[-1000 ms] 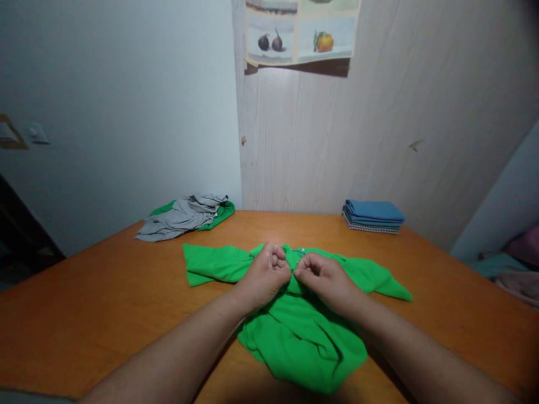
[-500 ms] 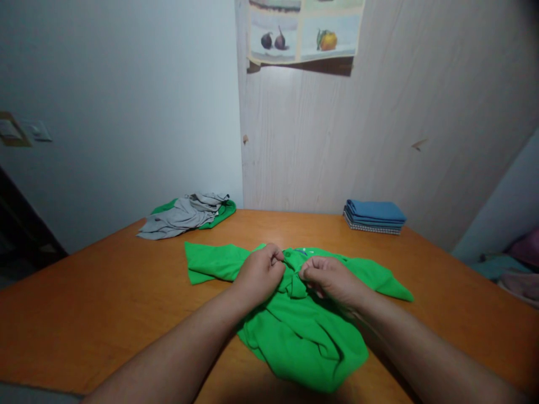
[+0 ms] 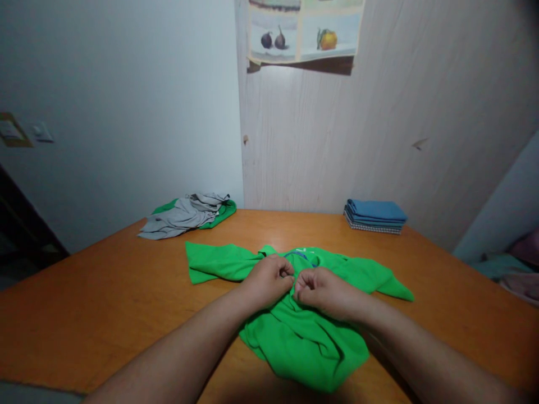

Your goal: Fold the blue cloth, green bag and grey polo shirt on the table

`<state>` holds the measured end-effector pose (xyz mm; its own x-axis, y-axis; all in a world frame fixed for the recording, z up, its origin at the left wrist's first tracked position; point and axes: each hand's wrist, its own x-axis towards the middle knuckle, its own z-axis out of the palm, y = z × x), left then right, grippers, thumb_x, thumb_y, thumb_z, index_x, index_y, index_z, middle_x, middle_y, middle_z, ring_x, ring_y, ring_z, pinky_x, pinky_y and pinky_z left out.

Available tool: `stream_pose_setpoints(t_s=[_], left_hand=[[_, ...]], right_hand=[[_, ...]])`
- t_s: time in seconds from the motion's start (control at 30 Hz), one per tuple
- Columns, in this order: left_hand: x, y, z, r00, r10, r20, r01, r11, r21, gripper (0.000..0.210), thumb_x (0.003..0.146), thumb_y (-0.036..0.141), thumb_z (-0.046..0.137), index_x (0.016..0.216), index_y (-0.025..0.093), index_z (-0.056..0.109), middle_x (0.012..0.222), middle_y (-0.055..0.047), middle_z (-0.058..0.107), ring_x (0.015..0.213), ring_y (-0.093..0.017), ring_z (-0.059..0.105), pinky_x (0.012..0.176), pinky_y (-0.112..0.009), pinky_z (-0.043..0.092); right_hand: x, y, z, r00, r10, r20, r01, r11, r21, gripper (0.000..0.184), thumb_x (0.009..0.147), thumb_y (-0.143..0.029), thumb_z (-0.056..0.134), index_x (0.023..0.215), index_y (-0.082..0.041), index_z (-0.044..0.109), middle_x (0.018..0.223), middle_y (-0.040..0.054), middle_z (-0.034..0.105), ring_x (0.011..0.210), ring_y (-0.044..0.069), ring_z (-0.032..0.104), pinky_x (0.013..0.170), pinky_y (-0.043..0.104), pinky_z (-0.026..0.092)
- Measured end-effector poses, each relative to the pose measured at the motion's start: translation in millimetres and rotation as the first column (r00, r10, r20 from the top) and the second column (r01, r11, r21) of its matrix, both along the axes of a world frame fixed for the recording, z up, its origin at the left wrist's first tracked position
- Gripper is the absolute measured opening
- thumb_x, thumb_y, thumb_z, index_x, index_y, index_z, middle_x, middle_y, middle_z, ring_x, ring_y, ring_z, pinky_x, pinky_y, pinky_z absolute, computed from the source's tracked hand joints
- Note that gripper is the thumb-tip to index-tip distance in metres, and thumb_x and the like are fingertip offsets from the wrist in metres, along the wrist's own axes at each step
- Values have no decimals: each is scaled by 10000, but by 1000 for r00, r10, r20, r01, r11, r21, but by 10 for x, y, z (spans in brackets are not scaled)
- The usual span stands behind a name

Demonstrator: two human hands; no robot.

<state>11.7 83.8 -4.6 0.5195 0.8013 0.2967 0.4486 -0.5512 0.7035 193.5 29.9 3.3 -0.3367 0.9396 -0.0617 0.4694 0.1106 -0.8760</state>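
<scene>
A bright green shirt [image 3: 309, 342] lies on the table with its sleeves spread to both sides and its lower part bunched toward me. My left hand [image 3: 272, 280] pinches the fabric at the front opening below the collar. Close beside it, my right hand [image 3: 318, 289] is closed on the same strip of cloth, the fingertips of both hands nearly meeting. Blue trim shows inside the neck, just beyond the hands. Whatever lies between the fingertips is hidden by the fingers.
On the wooden table [image 3: 105, 303], a crumpled grey and green heap of clothing [image 3: 185, 216] lies at the back left. A stack of folded blue and checked cloth [image 3: 374, 216] stands at the back right. A fruit picture [image 3: 305, 33] hangs on the wall behind.
Both hands have moved closer together and slightly toward me along the shirt front. The collar has opened, showing blue trim, and the button seen between the hands earlier is out of sight.
</scene>
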Motion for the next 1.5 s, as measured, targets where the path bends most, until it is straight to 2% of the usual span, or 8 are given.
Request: stream_pose_setpoints(t_s=[0.2,0.37,0.47,0.6,0.8,1.0,1.27,1.5], left_hand=[[14,-7,-18,998,12,-66,-10,1000,23,71,742,140,612,785,168,661,725,5,618,690,-149,558,607,-246,369],[30,-37,12,995,33,-92,-29,999,37,55,801,208,601,754,182,614,719,6,599,686,-156,545,595,-257,345],[31,-60,21,993,47,-108,-42,998,44,49,800,231,617,783,185,615,752,2,603,707,-163,549,609,-262,352],[26,-79,38,990,47,-132,-40,998,53,81,779,234,649,832,182,615,798,-5,603,742,-172,556,641,-269,371],[25,-69,39,984,44,-172,-32,997,73,104,773,242,661,847,188,614,817,-9,604,769,-180,560,656,-271,381],[47,-47,5,981,54,-189,-40,996,80,95,763,136,571,823,194,616,791,-2,612,758,-167,557,643,-262,368],[67,-62,42,973,103,-205,-93,994,57,145,699,128,627,828,193,641,758,9,614,714,-169,554,603,-257,331],[80,-40,27,989,71,-131,-70,997,14,88,748,107,581,745,189,612,714,18,603,691,-154,541,598,-247,331]], right_hand=[[173,11,155,997,-62,-37,61,998,-27,108,791,-305,600,776,-203,568,589,-60,447,501,93,362,457,244,269],[341,7,320,986,-152,-66,161,970,182,174,831,-378,620,841,-208,586,667,-36,500,572,115,431,511,255,323],[384,-18,356,987,-123,100,79,928,364,205,807,-375,680,922,-215,623,821,11,614,745,166,541,653,288,421],[438,-23,351,909,-218,355,11,864,504,330,823,-387,680,1100,-208,667,1035,82,680,963,247,589,841,372,448],[493,-12,315,806,-173,567,-132,880,456,306,820,-367,706,1101,-249,721,1078,78,693,1059,279,579,901,389,420],[431,0,341,813,-157,561,-142,881,452,132,822,-237,660,935,-247,726,928,35,697,941,231,577,834,345,406],[400,-108,305,877,-30,480,-213,870,444,496,708,-208,738,1191,-268,645,1152,57,670,1095,274,569,921,381,428],[326,-11,285,903,-17,430,-218,844,491,167,890,-249,619,1013,-264,731,975,36,731,944,228,615,855,359,437]])
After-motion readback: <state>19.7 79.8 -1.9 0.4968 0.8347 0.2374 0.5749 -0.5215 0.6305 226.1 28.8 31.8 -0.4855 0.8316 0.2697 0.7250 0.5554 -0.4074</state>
